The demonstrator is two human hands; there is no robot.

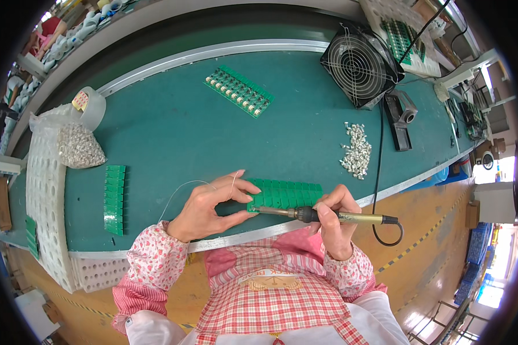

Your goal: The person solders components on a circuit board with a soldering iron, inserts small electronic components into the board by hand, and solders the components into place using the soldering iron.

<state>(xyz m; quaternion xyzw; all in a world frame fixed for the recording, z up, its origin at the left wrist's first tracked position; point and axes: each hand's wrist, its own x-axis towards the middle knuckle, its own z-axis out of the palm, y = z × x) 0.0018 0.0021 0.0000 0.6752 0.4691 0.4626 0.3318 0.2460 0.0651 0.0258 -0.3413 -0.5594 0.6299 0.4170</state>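
There are two hands [204, 208] [335, 221], one soldering iron [360, 218], one iron stand [399, 122] and one fan [360, 66].

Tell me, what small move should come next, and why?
Perhaps the left hand should ease its thin pale wire toward the tip of the slim gold-handled soldering iron: the right hand points it toward the left end of the green rectangular circuit board, and no wire visibly touches the tip.

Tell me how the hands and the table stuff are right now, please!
Left hand: curled at the bare panel's left end
Right hand: gripping the soldering iron
Soldering iron: held sideways; can't tell if hot
Bare green circuit-board panel: lying by the near edge
Populated circuit-board panel: lying flat
Small metallic parts: loose, heaped
Iron stand: without the iron
Fan: upright; can't tell if spinning
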